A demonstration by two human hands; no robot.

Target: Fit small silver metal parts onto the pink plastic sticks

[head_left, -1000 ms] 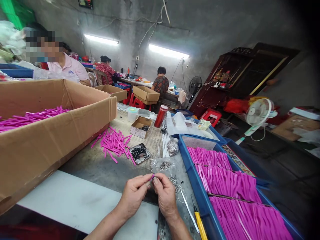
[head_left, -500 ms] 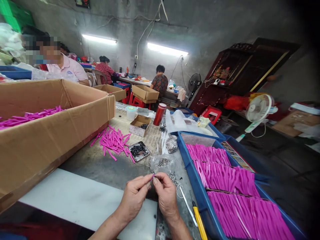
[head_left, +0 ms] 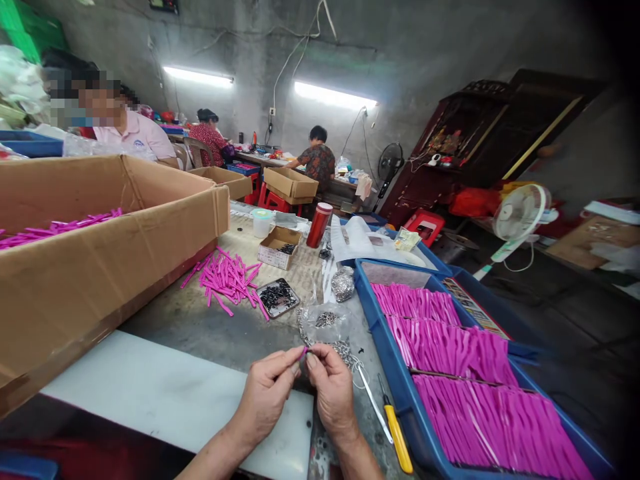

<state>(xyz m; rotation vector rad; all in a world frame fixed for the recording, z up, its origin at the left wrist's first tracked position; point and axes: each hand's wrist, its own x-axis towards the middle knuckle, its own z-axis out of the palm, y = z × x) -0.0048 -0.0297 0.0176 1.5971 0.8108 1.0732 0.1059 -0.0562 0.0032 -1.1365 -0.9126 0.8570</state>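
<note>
My left hand (head_left: 267, 393) and my right hand (head_left: 331, 390) meet over the table's front part, fingertips pinched together. Between them shows the end of a small magenta strip (head_left: 305, 351); most of it is hidden by the fingers. Whether the right fingers also hold a tiny part cannot be made out. Just beyond the hands lie metal chain links (head_left: 327, 320) on a clear plastic bag. A small tray of black pieces (head_left: 278, 298) sits farther back, beside a loose pile of magenta strips (head_left: 230, 279).
A blue crate (head_left: 415, 407) with rows of magenta strips stands at right, a yellow-handled screwdriver (head_left: 397, 433) and a white stick (head_left: 375, 407) beside it. At left is a large cardboard box (head_left: 125, 267). Behind are a small carton (head_left: 275, 255), a red cylinder (head_left: 319, 225) and co-workers (head_left: 143, 137).
Both hands stay pinched together in nearly the same place. In the background, one co-worker has stretched an arm out to the left.
</note>
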